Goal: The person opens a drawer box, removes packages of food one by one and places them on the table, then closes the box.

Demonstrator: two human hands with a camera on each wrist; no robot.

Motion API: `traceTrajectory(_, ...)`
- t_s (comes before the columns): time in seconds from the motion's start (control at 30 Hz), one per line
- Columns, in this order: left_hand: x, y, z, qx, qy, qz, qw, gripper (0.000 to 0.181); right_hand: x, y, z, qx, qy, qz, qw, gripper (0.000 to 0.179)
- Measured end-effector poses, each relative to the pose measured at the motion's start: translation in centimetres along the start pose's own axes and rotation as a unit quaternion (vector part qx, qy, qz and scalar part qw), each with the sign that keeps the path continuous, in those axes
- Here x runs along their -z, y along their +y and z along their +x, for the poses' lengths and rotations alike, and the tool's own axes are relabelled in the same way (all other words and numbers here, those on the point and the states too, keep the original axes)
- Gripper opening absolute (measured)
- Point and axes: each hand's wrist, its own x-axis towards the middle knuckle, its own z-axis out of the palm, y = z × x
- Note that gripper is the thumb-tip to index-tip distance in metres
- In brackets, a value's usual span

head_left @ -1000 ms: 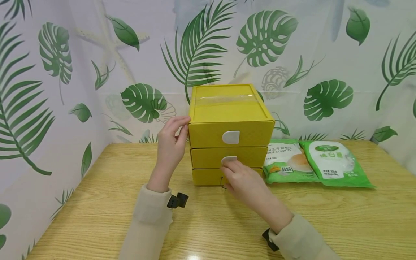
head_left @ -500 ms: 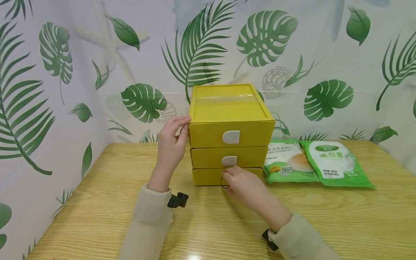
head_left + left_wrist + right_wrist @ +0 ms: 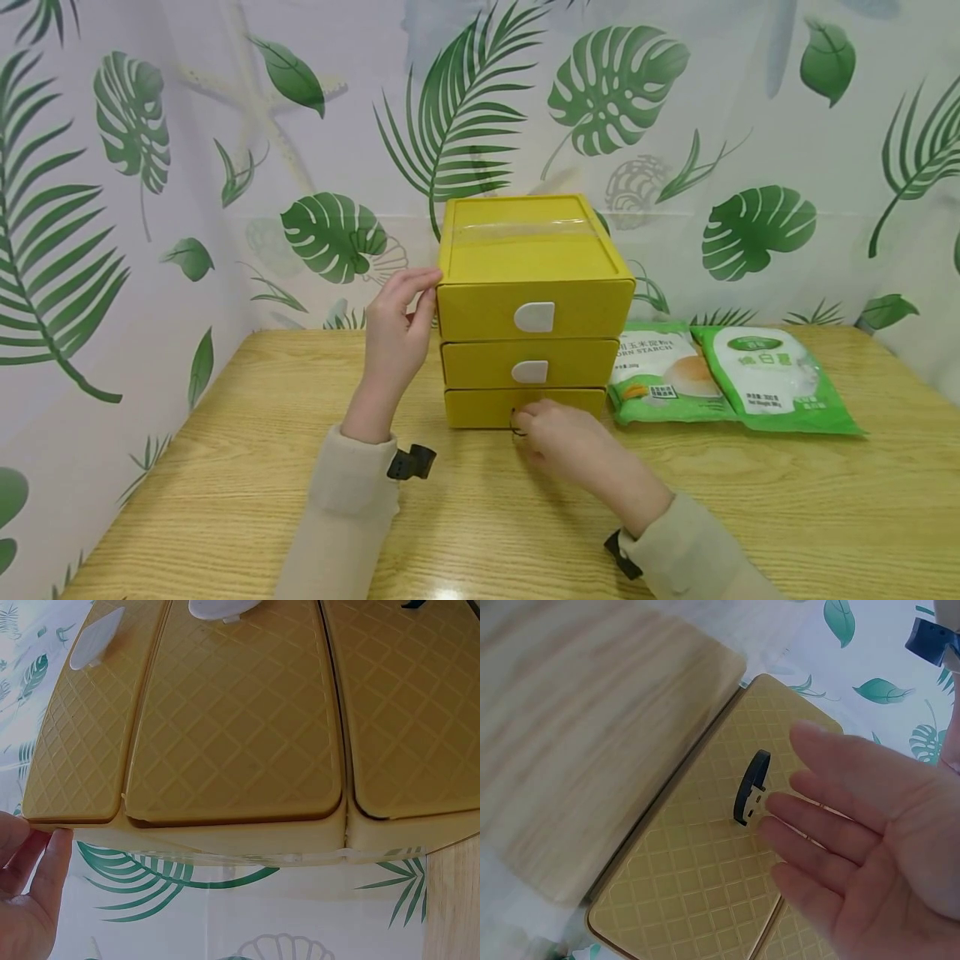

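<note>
A yellow three-drawer storage box (image 3: 534, 242) stands on the table, with all its drawers pushed in. Its upper two drawers have white tab handles, the top handle (image 3: 534, 317) and the middle handle (image 3: 529, 372). My left hand (image 3: 401, 321) touches the box's upper left corner with its fingertips, thumb lower along the side. At the bottom drawer (image 3: 480, 408), my right hand (image 3: 566, 437) is beside a thin black curved handle (image 3: 751, 787). In the right wrist view its fingers extend toward that handle, fingertips right by its end, and the palm holds nothing.
Right of the box lie a green-and-white corn starch bag (image 3: 667, 375) and another green-and-white bag (image 3: 776, 379). Clear tape (image 3: 525, 227) crosses the box top. A leaf-patterned cloth (image 3: 480, 100) hangs behind the wooden table (image 3: 465, 517).
My right hand has moved down from the middle drawer's white handle to the black handle of the bottom drawer. My left hand has stayed at the box corner.
</note>
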Motion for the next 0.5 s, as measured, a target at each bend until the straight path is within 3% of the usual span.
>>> traceTrajectory(0.2, 0.00, 0.02, -0.03, 0.002, 0.000, -0.001, 1.0000, 0.019, -0.08, -0.02, -0.25, -0.004, -0.033, 0.010, 0.9994, 0.029)
traceTrajectory(0.37, -0.01, 0.03, -0.02, 0.003, 0.000, -0.005, 1.0000, 0.019, -0.19, 0.22, -0.33, 0.025, -0.020, 0.011, 0.9994, 0.014)
traceTrajectory(0.5, -0.01, 0.00, -0.03, 0.003, 0.000, -0.005, 1.0000, 0.019, -0.20, 0.33, -0.38, 0.049, -0.014, 0.007, 0.9987, 0.022)
